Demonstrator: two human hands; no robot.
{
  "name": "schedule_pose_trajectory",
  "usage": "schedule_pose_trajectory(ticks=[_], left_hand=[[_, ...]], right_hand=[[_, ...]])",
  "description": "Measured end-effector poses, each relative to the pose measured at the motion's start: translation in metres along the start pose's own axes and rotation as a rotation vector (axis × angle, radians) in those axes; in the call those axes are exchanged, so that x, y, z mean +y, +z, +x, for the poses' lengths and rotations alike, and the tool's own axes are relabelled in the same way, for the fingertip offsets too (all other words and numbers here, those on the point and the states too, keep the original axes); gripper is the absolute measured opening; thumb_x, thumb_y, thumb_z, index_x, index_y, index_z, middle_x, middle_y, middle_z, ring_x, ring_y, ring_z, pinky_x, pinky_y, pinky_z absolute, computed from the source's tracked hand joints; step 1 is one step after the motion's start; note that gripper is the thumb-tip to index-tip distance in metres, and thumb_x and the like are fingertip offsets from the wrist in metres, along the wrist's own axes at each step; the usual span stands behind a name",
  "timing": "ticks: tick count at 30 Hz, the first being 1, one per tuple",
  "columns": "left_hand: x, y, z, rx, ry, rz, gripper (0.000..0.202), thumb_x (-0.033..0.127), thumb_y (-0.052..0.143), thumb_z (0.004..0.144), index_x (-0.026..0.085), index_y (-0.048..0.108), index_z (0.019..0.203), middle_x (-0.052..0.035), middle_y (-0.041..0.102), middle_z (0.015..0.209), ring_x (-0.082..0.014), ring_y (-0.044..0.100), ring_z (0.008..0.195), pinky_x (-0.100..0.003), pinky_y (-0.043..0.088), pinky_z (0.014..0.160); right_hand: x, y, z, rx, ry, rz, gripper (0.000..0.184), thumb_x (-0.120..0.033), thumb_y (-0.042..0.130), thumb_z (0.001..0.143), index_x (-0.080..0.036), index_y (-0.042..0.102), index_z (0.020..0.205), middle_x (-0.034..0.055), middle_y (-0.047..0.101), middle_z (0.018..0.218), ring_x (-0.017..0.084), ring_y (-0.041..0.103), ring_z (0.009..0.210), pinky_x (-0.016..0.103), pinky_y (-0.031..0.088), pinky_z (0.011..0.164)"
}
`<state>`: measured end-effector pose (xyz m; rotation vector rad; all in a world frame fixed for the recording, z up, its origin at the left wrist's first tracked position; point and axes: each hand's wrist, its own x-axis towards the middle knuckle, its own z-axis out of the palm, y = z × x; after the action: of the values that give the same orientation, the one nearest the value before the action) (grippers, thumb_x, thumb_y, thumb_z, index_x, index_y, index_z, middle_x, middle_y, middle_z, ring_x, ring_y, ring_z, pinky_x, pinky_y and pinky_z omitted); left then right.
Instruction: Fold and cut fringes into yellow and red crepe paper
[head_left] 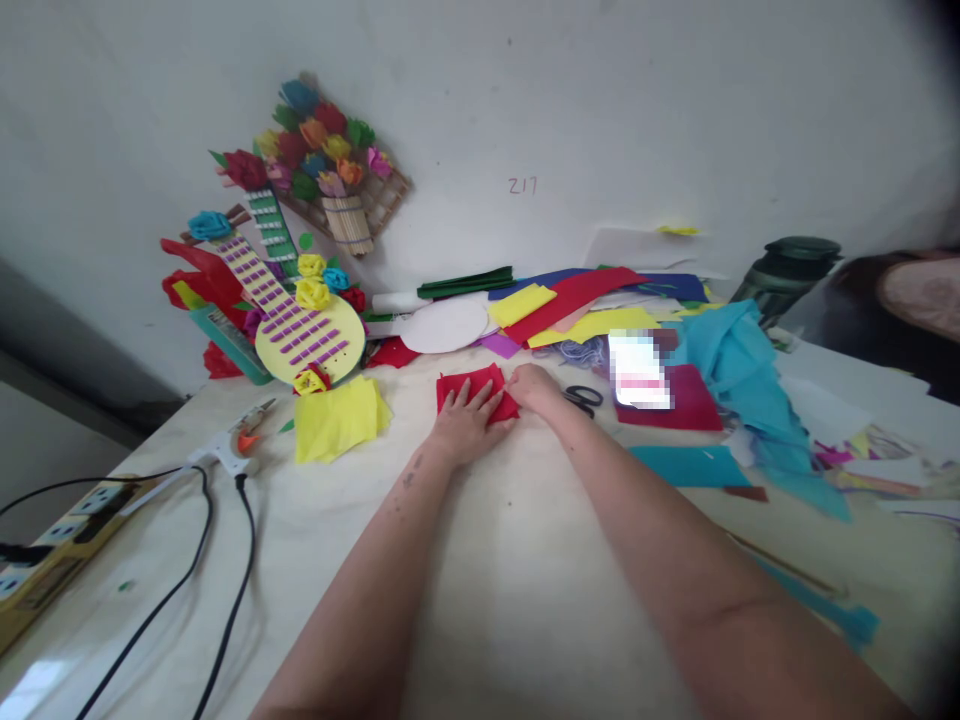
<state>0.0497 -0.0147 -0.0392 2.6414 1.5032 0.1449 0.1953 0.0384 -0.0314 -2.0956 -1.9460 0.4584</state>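
A small square stack of red crepe paper (pixel 472 380) lies on the pale table. My left hand (pixel 466 418) rests flat on it, fingers spread, pressing the sheets down. At the stack's right edge my right hand (pixel 532 388) is closed in a pinch on the paper; the pinched bit is mostly hidden by the fingers. Black-handled scissors (pixel 583 398) lie just right of my right hand, partly behind the forearm. Left of my hands sits a pile of yellow crepe squares (pixel 337 420).
A glue gun (pixel 238 445) with black cords and a power strip (pixel 67 535) occupies the left side. Paper-flower guitar crafts (pixel 311 335) lean at the back left. Coloured paper strips (pixel 577 305), a lit phone (pixel 640 370), blue crepe (pixel 739 370) and a dark bottle (pixel 791 275) stand right.
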Motion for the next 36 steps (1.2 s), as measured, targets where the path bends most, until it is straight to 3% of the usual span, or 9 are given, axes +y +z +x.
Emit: schedule_pose_trajectory(ticks=[5,8,11,14,17,22,27,32,36], left_hand=[[0.0,0.001,0.001,-0.067,-0.042,0.007,0.073,0.068,0.015,0.074,0.029,0.02,0.136,0.0015,0.014,0.143,-0.0341,-0.001,0.129,-0.054,0.006,0.101],[0.001,-0.001,0.001,-0.093,-0.054,-0.001,0.075,0.069,0.015,0.073,0.03,0.02,0.136,0.0022,0.012,0.144,-0.0357,-0.003,0.129,-0.056,0.004,0.1],[0.001,-0.002,0.0,-0.114,-0.062,-0.016,0.076,0.07,0.016,0.072,0.028,0.021,0.136,0.0011,0.012,0.144,-0.0367,-0.005,0.128,-0.056,0.003,0.1],[0.0,-0.001,0.0,-0.133,-0.06,-0.025,0.073,0.066,0.018,0.075,0.025,0.025,0.135,-0.0023,0.014,0.144,-0.0361,-0.006,0.128,-0.057,0.003,0.1],[-0.005,0.001,0.001,-0.109,-0.006,-0.035,0.066,0.058,0.025,0.079,0.022,0.027,0.135,-0.0049,0.017,0.143,-0.0348,-0.004,0.129,-0.057,0.003,0.099],[-0.022,0.002,0.003,-0.028,0.043,-0.191,0.052,0.032,0.031,0.08,0.02,0.036,0.131,-0.0043,0.028,0.139,-0.0268,0.011,0.13,-0.048,0.009,0.103],[-0.047,0.001,-0.005,0.144,-0.182,-0.351,0.056,0.017,0.033,0.075,0.014,0.033,0.131,-0.0089,0.041,0.132,-0.0191,0.036,0.12,-0.034,0.025,0.101],[-0.063,0.003,-0.009,0.155,-0.445,-0.215,0.057,0.041,0.036,0.08,0.014,0.033,0.13,-0.0087,0.024,0.141,-0.0254,0.008,0.131,-0.046,0.005,0.103],[-0.064,-0.001,-0.008,0.212,-0.606,-0.241,0.06,0.051,0.049,0.07,0.016,0.044,0.119,-0.0114,0.024,0.14,-0.0271,0.005,0.131,-0.045,0.009,0.103]], right_hand=[[0.002,-0.003,0.0,0.0,0.02,0.027,0.025,-0.031,0.052,0.072,-0.017,0.064,0.088,0.011,0.065,0.093,0.022,0.059,0.089,0.025,0.041,0.067],[-0.002,-0.01,-0.006,0.145,0.026,0.113,0.027,-0.032,0.048,0.076,-0.017,0.062,0.092,0.01,0.064,0.094,0.021,0.058,0.089,0.026,0.04,0.071],[-0.014,-0.011,-0.015,0.283,-0.138,0.283,0.032,-0.035,0.04,0.081,-0.017,0.057,0.102,0.0069,0.062,0.099,0.017,0.056,0.092,0.025,0.039,0.078],[-0.028,0.002,-0.024,0.174,-0.362,0.431,0.042,-0.041,0.031,0.085,-0.018,0.049,0.116,0.0048,0.053,0.119,0.014,0.048,0.106,0.024,0.034,0.089],[-0.034,0.02,-0.025,0.002,-0.385,0.345,0.056,-0.045,0.023,0.086,-0.011,0.037,0.128,0.0104,0.036,0.135,0.017,0.031,0.124,0.028,0.021,0.101],[-0.031,0.034,-0.018,-0.056,-0.373,0.179,0.062,-0.047,0.01,0.087,-0.011,0.026,0.134,0.008,0.022,0.142,0.018,0.016,0.13,0.033,0.009,0.105],[-0.03,0.038,-0.017,-0.068,-0.359,0.079,0.063,-0.047,0.0,0.086,-0.014,0.017,0.137,0.005,0.019,0.143,0.016,0.011,0.131,0.034,0.008,0.105],[-0.031,0.043,-0.021,-0.02,-0.404,-0.115,0.067,-0.054,0.01,0.084,-0.014,0.018,0.137,0.0081,0.014,0.144,0.021,0.006,0.132,0.036,0.003,0.105],[-0.031,0.047,-0.022,0.003,-0.418,-0.204,0.069,-0.056,0.018,0.082,-0.014,0.022,0.136,0.0104,0.012,0.144,0.026,0.004,0.131,0.04,0.001,0.104]])
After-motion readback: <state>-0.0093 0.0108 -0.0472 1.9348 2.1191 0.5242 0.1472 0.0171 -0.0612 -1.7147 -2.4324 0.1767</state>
